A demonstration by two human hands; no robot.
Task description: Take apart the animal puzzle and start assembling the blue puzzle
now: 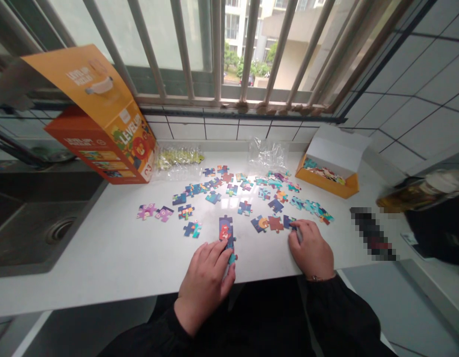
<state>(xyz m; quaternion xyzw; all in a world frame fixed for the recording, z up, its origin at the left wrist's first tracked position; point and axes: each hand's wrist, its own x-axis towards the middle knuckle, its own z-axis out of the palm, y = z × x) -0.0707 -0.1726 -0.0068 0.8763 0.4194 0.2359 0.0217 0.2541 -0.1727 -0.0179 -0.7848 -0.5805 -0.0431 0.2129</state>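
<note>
My left hand [207, 277] lies over the lower end of a short upright strip of joined puzzle pieces [225, 227], dark blue with a red figure. Its fingertips press on the strip, with the thumb by the lower end; part of the strip is hidden beneath. My right hand [312, 248] has its fingers curled, with the fingertips on a dark blue puzzle piece [288, 221]. Just left of that piece lie a brown puzzle piece [275, 223] and a piece with a yellow animal [259, 224]. A lone blue puzzle piece [245, 208] sits between the hands, farther back.
Loose and joined pieces spread over the white counter [114, 248]. An orange box [121, 134] stands at the left beside the sink [28, 265]. Crumpled clear bags [268, 154] lie along the wall. An open small box [328, 181] holds more pieces; an oil bottle [419, 196] is at right.
</note>
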